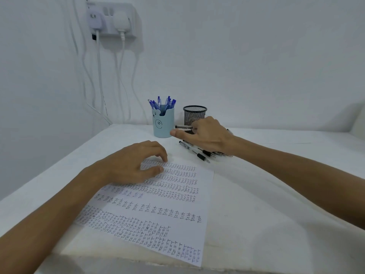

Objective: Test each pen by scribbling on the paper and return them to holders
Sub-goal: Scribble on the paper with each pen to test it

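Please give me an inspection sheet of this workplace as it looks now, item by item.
Surface: white table.
Job's things: paper full of "Test" rows; blue holder with blue pens; mesh holder, no pens seen above its rim; loose black pens lying right of the paper.
Clutter: nothing seen.
Hands: left hand rests on the paper's far end; right hand pinches one black pen near the mesh holder.
Cables: white cables hang from a wall socket.
Surroundings: plain white wall.
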A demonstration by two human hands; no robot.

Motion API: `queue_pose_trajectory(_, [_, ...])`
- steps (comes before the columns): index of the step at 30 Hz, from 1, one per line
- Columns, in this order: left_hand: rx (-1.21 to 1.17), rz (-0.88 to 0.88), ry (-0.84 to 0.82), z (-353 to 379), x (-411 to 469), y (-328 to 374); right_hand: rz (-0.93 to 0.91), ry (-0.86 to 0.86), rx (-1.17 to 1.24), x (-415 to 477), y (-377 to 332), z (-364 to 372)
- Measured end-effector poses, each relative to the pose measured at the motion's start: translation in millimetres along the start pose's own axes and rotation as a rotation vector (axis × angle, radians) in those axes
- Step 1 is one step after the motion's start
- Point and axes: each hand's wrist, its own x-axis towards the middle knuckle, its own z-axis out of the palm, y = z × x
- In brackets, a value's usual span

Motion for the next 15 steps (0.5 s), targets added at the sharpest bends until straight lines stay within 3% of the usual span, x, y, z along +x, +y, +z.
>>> queue_pose_trajectory(2, [-0.007, 0.025, 0.005, 1.3, 0.3, 4.4, -0.031, 0.011, 0.138, -4.1, 6.5, 0.6])
queue_pose_trajectory(5, [-0.008, 0.056, 0.001, 3.5, 0.4, 11.2, -0.090, 0.130, 0.158, -11.3, 17.0, 5.9])
queue_pose_trajectory(9, [-0.003, 0.089, -0.019, 6.9, 1.6, 22.0, -0.002, 0.252, 0.265, -26.8, 19.5, 6.5])
queue_pose_trajectory(12, [-0.004, 0.112, -0.035, 10.0, 2.4, 28.4, 0.204, 0.138, 0.623, -36.1, 14.7, 3.5])
queue_pose_trajectory(15, [0.008, 0.130, -0.056, 12.8, 2.7, 33.4, 0.275, -0.001, 0.846, -44.4, 14.9, 10.6])
